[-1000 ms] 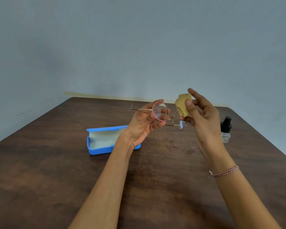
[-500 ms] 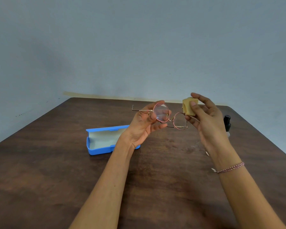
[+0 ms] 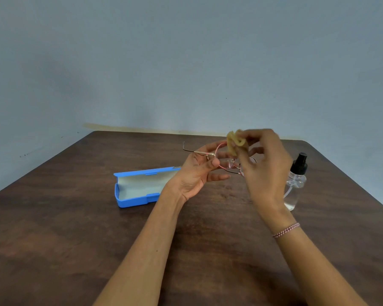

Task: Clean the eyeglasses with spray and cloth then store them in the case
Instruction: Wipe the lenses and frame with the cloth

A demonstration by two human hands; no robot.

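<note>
Dark brown wood fills the lower half of the frame: a tabletop (image 3: 53, 239) that meets a plain grey-blue wall (image 3: 186, 62) behind it. Left of centre a blue case (image 3: 132, 202) lies open on the tabletop, its pale lining facing up and its lid tilted back; nothing is inside it.

Just right of the case, near the middle of the frame, the left hand (image 3: 197, 171) is raised above the tabletop with the palm facing the camera. Its grip is closed on the eyeglasses (image 3: 227, 162): thumb and fingers pinch the thin pink-gold metal frame beside one round lens. One temple arm sticks out to the left, past the hand. The eyeglasses are held in the air, well apart from the case.

At the upper rim of that lens is a small folded yellow cloth (image 3: 236, 142). The right hand (image 3: 265, 168) pinches it in a closed grip between thumb and fingertips. Motion blur hides whether the cloth is pressed against the glass. A thin beaded bracelet (image 3: 286, 230) circles the right wrist.

At the right, partly behind that hand, a clear spray bottle (image 3: 296, 180) with a black nozzle stands upright on the tabletop.
</note>
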